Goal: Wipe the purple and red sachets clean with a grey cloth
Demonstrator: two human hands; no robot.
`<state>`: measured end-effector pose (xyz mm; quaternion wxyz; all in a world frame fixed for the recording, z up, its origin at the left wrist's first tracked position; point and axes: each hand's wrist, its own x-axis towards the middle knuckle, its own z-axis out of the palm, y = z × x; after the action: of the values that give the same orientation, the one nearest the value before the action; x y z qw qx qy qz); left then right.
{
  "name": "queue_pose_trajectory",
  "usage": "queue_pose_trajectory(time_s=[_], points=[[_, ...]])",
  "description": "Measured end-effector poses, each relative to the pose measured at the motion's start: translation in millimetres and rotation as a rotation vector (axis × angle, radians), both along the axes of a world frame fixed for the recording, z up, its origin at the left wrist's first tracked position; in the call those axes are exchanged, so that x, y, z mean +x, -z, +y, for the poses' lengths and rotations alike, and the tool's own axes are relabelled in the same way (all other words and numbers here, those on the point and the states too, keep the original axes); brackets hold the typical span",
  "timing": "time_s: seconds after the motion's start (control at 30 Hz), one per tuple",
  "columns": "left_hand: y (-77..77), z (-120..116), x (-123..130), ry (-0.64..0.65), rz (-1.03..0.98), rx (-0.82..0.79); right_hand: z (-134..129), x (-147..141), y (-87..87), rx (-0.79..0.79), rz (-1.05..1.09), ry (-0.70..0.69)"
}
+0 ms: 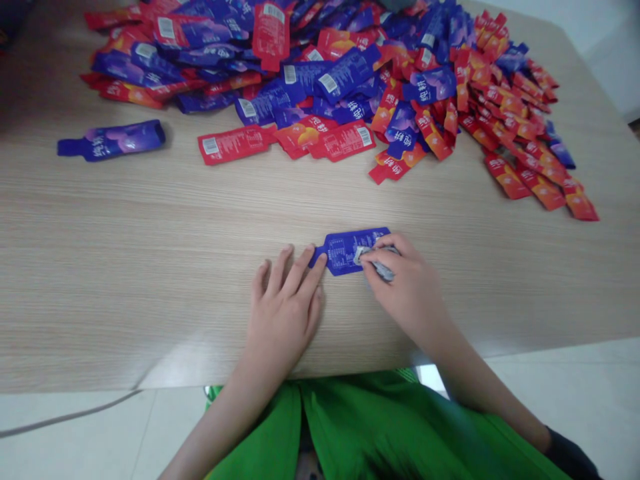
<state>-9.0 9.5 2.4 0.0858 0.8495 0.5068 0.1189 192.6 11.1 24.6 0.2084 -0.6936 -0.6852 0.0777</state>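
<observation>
A blue sachet point(342, 251) with printed text lies flat on the table in front of me, its narrow neck pointing left. My left hand point(285, 310) rests palm down with the fingers spread, and its fingertips press on that neck. At the sachet's right part, my right hand point(407, 283) pinches a crumpled grey-white cloth or wipe point(384, 268) against the printed side. The fingers and cloth cover part of the sachet's right end.
A large heap of blue sachets point(345, 75) and red-orange sachets point(505, 175) stretches across the back of the table point(165, 267). One blue sachet point(113, 141) lies apart at the left. A cable point(70, 415) runs below the front edge at left.
</observation>
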Motion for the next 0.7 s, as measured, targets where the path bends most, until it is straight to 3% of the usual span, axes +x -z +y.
queue_pose_trajectory(time_s=[0.37,0.7], points=[[0.8,0.9,-1.5,-0.003,0.005,0.0,-2.3,30.9,-0.1,-0.017,0.047,0.141],[2.7,1.2,0.2,-0.001,0.004,0.011,-1.3,40.7,4.0,-0.073,0.069,0.177]])
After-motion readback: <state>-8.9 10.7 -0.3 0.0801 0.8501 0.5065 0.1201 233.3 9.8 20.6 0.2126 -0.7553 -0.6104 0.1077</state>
